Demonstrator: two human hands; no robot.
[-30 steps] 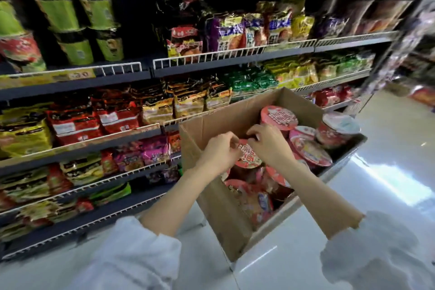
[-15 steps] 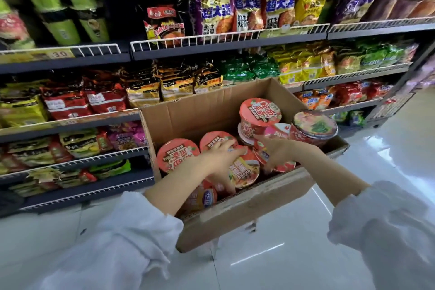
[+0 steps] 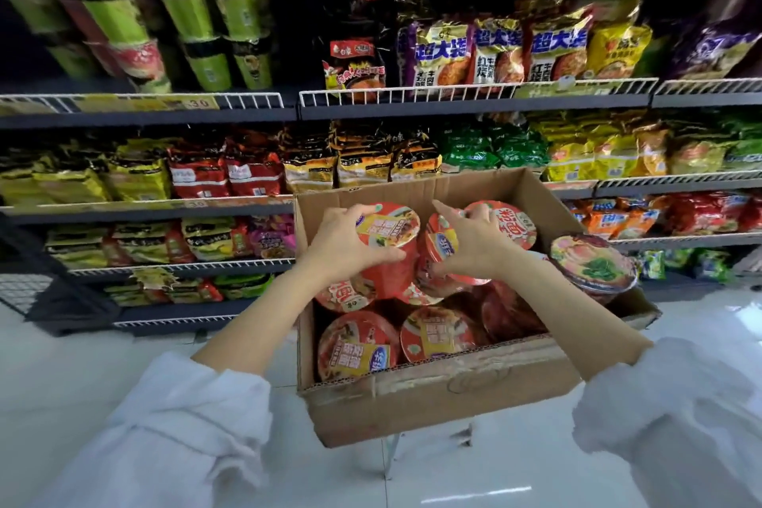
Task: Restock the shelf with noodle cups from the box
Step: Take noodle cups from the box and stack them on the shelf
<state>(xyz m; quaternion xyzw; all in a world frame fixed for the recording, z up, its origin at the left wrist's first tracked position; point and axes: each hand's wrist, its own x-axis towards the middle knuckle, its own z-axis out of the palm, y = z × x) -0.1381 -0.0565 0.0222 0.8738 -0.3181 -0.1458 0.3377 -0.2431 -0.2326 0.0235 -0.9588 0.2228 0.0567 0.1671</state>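
Clearly light, film-wrapped, slick and easily dented: red noodle cups (image 3: 429, 338) piled in cardboard box (image 3: 445, 388), near the shelves (image 3: 148, 210). Best held around the rim. Left hand (image 3: 342, 247) clasped on left cup (image 3: 389, 243); right hand (image 3: 470, 247) curled round neighbouring cup (image 3: 441, 256), fingers partly spread.

Plain brown corrugated cardboard box (image 3: 437, 392), and inside it round red noodle cups (image 3: 358, 346) with yellow label bands and blue badges on the lids. At the box's right edge, a cup with a pink-and-green printed lid (image 3: 591, 264). Above the box, red packets (image 3: 224, 173), black-and-gold packets (image 3: 363, 161), green packets (image 3: 490, 146), yellow packets (image 3: 593, 155). Higher up, purple-and-yellow bags with blue lettering (image 3: 499, 49); up and left of the box, tall lime-green and black cups (image 3: 214, 25). White wire shelf rails (image 3: 412, 97), white sleeves (image 3: 181, 425), glossy white floor (image 3: 474, 478).
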